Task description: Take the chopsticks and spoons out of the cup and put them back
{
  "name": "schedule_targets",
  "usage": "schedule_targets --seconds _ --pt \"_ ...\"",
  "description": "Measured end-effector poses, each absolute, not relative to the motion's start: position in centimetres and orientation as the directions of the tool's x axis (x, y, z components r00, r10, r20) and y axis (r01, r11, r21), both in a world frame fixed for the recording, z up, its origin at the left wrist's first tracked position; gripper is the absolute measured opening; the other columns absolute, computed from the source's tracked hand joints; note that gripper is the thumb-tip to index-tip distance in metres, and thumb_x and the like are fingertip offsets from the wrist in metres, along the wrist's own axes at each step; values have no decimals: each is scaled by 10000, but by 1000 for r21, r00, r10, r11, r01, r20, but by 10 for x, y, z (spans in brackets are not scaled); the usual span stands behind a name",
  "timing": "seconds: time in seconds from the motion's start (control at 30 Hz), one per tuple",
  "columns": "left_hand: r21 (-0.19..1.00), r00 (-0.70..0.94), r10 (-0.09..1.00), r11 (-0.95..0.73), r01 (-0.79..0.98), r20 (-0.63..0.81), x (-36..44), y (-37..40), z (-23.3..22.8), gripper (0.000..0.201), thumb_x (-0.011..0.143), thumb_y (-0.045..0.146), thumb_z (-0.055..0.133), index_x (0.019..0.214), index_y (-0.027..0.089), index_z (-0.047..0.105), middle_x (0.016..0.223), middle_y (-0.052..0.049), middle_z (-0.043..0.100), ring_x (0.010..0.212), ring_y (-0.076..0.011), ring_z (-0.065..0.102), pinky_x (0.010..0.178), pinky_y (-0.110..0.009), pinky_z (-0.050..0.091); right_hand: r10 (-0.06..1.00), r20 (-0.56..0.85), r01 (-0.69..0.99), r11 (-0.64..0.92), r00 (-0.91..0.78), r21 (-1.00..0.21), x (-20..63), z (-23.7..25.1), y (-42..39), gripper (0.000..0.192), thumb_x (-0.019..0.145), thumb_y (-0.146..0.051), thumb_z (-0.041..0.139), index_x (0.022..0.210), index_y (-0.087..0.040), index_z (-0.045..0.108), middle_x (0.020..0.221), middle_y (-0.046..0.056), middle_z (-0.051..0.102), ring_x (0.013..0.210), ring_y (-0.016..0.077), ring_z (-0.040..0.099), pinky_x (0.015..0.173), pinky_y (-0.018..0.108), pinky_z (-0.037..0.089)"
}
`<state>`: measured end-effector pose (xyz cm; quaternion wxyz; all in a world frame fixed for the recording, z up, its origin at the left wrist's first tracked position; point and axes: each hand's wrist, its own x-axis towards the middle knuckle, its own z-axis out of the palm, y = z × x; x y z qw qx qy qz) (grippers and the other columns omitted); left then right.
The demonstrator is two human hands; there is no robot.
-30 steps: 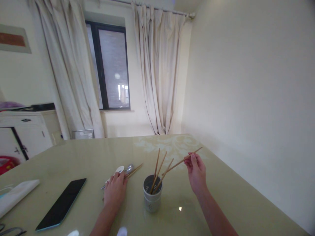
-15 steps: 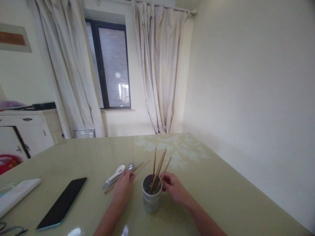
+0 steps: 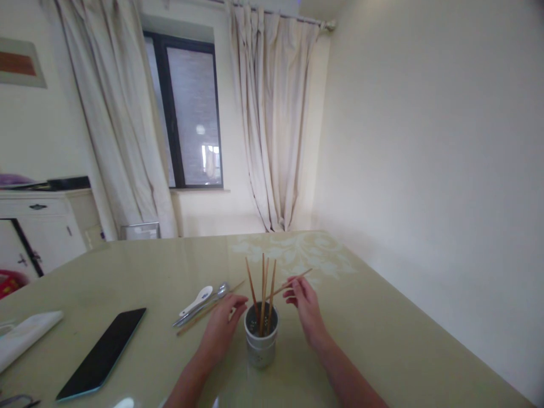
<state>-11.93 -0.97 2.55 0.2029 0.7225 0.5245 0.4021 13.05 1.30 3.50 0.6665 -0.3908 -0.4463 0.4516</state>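
Note:
A grey-white utensil holder (image 3: 260, 352) with a perforated bottom stands upright on the table, several wooden chopsticks (image 3: 263, 289) leaning in it. To its right, my right hand (image 3: 304, 303) pinches one chopstick (image 3: 305, 273), which slants down leftward toward the holder's rim. My left hand (image 3: 223, 326) is at the left of the rim, fingers curved and apart, with nothing seen in them. Beyond that hand lie a white spoon (image 3: 198, 300), metal spoons (image 3: 221, 290) and a single chopstick (image 3: 193, 321), partly covered by the hand.
A black phone-like slab (image 3: 104, 354) lies on the left of the table (image 3: 382, 340). Past it are a white flat object (image 3: 32, 337) and a dark-handled item (image 3: 19, 401) at the frame's edge. A wall (image 3: 446, 170) borders the table on the right.
My left hand has left the spoons and moved right to the holder. My right hand has risen off the holder's side and now has a chopstick. One fewer chopstick lies beside the spoons.

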Motion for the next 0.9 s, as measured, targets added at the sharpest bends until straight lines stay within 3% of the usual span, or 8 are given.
schedule_targets --seconds 0.07,0.17,0.23,0.33,0.5,0.63,0.77,0.9 --pt "599 0 929 -239 764 371 -133 -6 23 283 1017 298 495 1093 212 754 1117 -105 773 1073 -277 719 998 -410 546 882 286 -253 393 374 -884 151 49 16 582 755 -763 821 908 -208 729 794 27 735 674 174 662 628 288 550" --pt "332 -126 929 4 943 347 -151 -6 20 331 1036 243 464 1232 192 727 1245 -146 741 1176 -328 680 1015 -468 520 787 323 -296 525 526 -798 179 69 17 542 749 -714 863 909 -218 718 730 -20 676 650 139 606 632 253 530" --pt "208 -167 940 107 972 298 -157 -9 19 340 1041 246 476 1290 197 703 1307 -157 719 1212 -348 662 990 -481 516 779 315 -353 551 543 -756 188 78 14 515 735 -673 897 904 -221 718 733 -26 668 639 126 586 620 237 516" --pt "152 -177 956 143 978 234 -159 -11 19 296 1050 265 483 1229 216 713 1294 -138 725 1200 -328 665 992 -460 500 815 323 -399 532 482 -747 184 87 5 482 743 -641 908 913 -224 735 734 -18 668 625 129 577 601 241 506" --pt "215 -142 968 97 972 208 -160 -5 15 281 1058 231 439 1106 209 715 1182 -108 756 1139 -270 688 1018 -400 488 873 444 -232 483 202 -844 156 89 -11 432 878 -633 803 977 -213 784 711 6 671 623 155 589 599 277 488" --pt "344 -125 962 35 938 244 -153 -2 10 306 1045 211 413 1091 199 715 1185 -120 753 1113 -256 708 1012 -382 510 920 381 -88 374 -90 -923 136 70 -15 594 947 -750 625 867 -184 785 659 23 649 608 171 597 599 302 475" --pt "585 -85 946 -122 801 314 -136 -2 11 318 1036 309 418 1064 211 719 1168 -116 745 1062 -260 721 966 -396 546 956 286 -100 279 -65 -955 115 35 -9 680 916 -845 545 720 -206 669 616 -8 570 541 146 506 523 278 410" --pt "762 64 941 -308 570 333 -115 -8 18 299 985 404 510 977 218 744 1039 -97 748 921 -254 719 843 -376 578 973 203 -113 191 -108 -975 101 13 -3 502 902 -714 681 788 -224 684 700 1 642 620 177 570 589 297 476"
